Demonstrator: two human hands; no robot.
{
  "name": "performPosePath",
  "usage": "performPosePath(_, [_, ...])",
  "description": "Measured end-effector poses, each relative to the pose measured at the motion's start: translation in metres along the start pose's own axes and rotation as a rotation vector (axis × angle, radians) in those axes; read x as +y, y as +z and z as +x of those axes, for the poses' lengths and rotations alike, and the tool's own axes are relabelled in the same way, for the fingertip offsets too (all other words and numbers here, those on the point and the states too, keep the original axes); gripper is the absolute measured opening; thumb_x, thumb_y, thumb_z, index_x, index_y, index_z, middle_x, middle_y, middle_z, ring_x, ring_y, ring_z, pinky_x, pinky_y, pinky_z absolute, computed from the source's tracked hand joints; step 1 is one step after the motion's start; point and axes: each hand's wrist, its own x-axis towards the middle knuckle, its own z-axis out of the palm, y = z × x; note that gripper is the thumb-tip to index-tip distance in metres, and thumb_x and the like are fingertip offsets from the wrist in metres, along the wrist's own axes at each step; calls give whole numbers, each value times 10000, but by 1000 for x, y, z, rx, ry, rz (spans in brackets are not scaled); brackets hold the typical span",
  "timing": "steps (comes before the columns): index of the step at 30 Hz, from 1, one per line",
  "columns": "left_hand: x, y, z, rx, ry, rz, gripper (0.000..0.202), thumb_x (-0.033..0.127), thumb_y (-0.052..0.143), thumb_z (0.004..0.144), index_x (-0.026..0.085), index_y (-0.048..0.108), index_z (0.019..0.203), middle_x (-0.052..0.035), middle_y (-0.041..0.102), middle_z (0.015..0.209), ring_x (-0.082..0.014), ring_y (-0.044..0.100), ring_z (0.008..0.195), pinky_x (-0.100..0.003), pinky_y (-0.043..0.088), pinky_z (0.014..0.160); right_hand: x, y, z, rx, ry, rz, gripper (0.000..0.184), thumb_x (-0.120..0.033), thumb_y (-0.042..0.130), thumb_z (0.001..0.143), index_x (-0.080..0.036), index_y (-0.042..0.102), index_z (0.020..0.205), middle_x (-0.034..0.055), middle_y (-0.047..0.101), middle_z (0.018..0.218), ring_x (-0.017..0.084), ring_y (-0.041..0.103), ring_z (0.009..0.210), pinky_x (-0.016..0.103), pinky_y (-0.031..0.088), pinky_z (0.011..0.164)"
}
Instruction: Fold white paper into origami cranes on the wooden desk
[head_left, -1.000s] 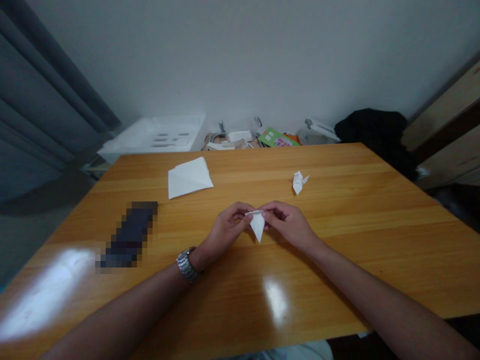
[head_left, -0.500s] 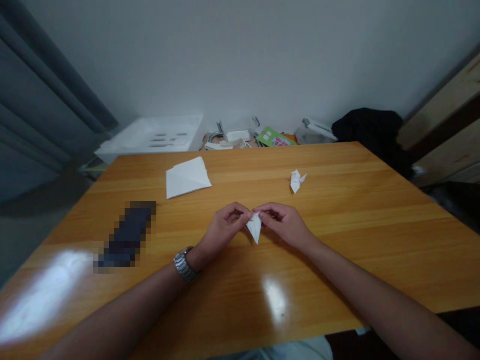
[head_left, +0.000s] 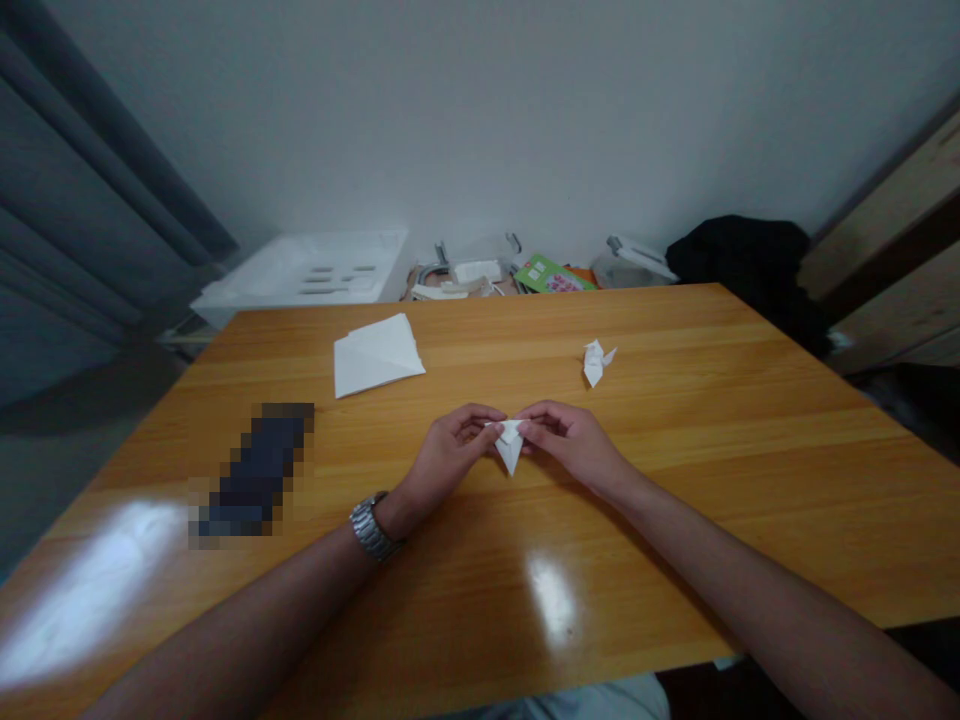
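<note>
Between my hands is a small piece of folded white paper point(head_left: 511, 455), its pointed end facing me. My left hand point(head_left: 457, 446), with a metal watch point(head_left: 373, 527) on the wrist, pinches the paper's left upper edge between thumb and fingers. On the opposite edge, the thumb and fingers of my right hand point(head_left: 571, 442) grip it too. The fingertips behind the paper are partly hidden. Farther back on the right sits a finished-looking folded paper figure point(head_left: 594, 364), and a stack of white paper sheets point(head_left: 377, 358) lies at the back left.
The wooden table point(head_left: 675, 560) carries a dark, pixelated flat object point(head_left: 259, 470) on its left. Beyond the far edge are a white tray point(head_left: 300, 270), a green booklet point(head_left: 551, 273), a clear box point(head_left: 637, 262) and a black cloth-like heap point(head_left: 739, 255).
The folded paper has turned slightly, so its upper flap shows more and its tip sits a little higher. My right hand has shifted slightly; both hands keep their hold.
</note>
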Motion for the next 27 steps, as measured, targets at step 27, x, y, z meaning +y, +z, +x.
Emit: performPosePath(27, [2,3,-8,23,121,213,225,380,695,888,162,691,945,-51,731,914,-171,705,826,-244,582,725,-4,-1,-7,-33,-176,-367,237,-416,639,934,-191,708,899,37,726,861,175,656,802,286,494,750])
